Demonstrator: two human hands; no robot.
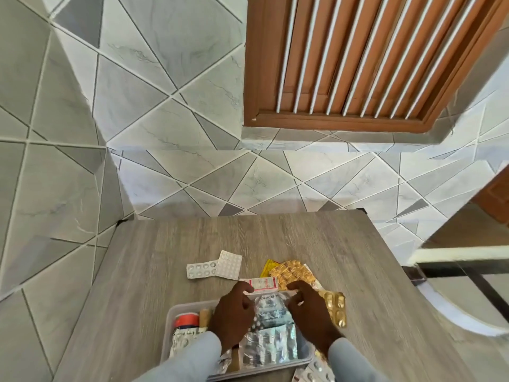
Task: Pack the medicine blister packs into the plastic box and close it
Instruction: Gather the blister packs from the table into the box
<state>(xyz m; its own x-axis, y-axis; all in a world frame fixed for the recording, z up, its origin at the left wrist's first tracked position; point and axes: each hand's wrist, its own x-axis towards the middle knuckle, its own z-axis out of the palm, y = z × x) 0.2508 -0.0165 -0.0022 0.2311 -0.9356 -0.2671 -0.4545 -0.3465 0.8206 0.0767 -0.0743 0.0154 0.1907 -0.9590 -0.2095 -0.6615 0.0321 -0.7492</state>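
On the grey wood-grain counter [154,271], your packing job stands roughly half done. Left of the plastic box [170,321], the counter lies bare to its left edge, giving you free room. Inside the box at its left end sit a red-capped bottle [186,320] and some foil packs; silver blister packs [271,340] fill its middle. Just beyond the box's far-left corner, two white blister packs [213,267] wait unpacked. Your left hand [232,312] hovers over the box with fingers curled, clamped on nothing visible; your right hand [309,308] does likewise, fingers spread at the box's far rim. A red-and-white carton [261,283] lies against that rim. Beyond the box's right end, gold blister packs [296,272] and one gold strip [337,307] remain out. More packs [316,372] peek out near its right front corner. No lid shows. Right of the box, the counter runs clear to its edge.
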